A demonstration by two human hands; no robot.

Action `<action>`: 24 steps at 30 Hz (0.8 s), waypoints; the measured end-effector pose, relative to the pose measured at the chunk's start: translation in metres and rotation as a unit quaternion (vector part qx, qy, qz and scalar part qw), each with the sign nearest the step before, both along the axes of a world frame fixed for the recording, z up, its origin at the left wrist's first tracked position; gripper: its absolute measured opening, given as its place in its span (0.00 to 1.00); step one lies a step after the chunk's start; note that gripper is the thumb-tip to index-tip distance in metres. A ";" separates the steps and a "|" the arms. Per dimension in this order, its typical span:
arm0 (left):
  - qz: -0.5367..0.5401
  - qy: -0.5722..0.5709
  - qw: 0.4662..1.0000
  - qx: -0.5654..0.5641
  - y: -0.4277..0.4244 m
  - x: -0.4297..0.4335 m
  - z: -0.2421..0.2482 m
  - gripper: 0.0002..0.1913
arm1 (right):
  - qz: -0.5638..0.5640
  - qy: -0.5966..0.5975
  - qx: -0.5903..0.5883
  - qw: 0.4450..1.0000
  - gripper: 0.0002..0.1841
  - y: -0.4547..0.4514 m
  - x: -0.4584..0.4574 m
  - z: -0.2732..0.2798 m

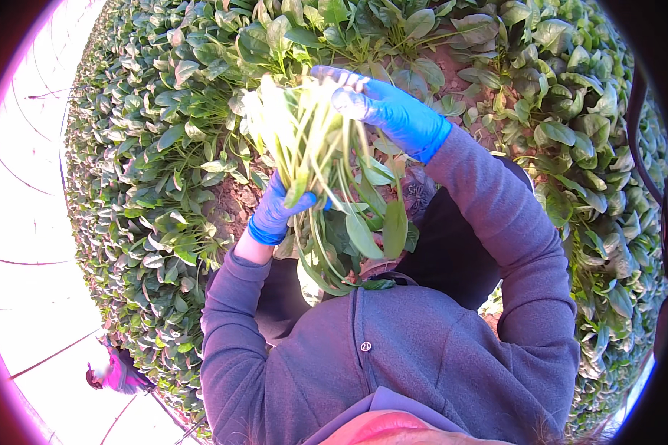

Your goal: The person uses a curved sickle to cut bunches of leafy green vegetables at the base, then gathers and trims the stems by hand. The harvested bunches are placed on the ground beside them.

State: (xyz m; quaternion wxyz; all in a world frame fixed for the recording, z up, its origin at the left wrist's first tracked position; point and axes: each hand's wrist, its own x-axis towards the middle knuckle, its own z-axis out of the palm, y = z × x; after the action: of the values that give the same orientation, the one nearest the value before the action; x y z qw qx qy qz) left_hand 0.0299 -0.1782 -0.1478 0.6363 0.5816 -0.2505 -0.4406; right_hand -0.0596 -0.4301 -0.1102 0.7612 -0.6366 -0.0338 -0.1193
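My left hand (pixel 284 208), in a blue glove, grips a bunch of leafy greens that look like spinach (pixel 312 150) around its stems. The stem ends point up and are washed out by glare. Broad green leaves (pixel 364 236) hang below the hand in front of my jacket. At the upper right of the bunch is my right hand (pixel 353 94), also gloved in blue, its fingers stretched out and its thumb lower. Bright light hides whether stems lie between those fingers and the thumb.
Dense rows of the same leafy plants (pixel 161 139) grow on the left and more plants (pixel 584 133) on the right. Bare reddish soil (pixel 236 203) shows between them. A person in pink (pixel 119 372) is at the far lower left, beside a bright white covering (pixel 28 222) with thin dark lines.
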 end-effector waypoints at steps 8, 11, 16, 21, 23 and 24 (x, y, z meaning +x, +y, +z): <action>-0.168 0.120 0.973 0.101 -0.016 0.002 0.026 0.29 | 0.111 0.048 0.208 0.971 0.40 0.015 0.015 0.003; -0.221 -0.009 0.969 0.110 -0.022 0.007 0.025 0.28 | 0.109 0.028 0.176 0.978 0.37 0.019 0.024 -0.001; -0.263 -0.029 0.957 0.121 -0.023 0.011 0.021 0.31 | 0.174 0.036 0.179 0.968 0.24 0.018 0.034 -0.009; -0.253 0.042 0.960 0.111 -0.024 0.010 0.014 0.32 | 0.185 0.039 0.213 0.959 0.21 0.021 0.039 -0.015; -0.248 0.028 0.964 0.090 -0.026 0.012 0.016 0.33 | 0.177 0.053 0.232 0.955 0.20 0.021 0.038 -0.014; -0.253 -0.009 0.962 0.101 -0.025 0.016 0.020 0.37 | 0.172 0.044 0.229 0.957 0.19 0.021 0.038 -0.013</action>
State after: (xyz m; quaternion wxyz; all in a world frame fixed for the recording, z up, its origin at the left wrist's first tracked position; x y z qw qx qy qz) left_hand 0.0454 -0.2033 -0.1277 0.4397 0.5644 -0.3497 -0.6049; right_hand -0.0221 -0.4093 -0.1231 0.8962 -0.4346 -0.0809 0.0366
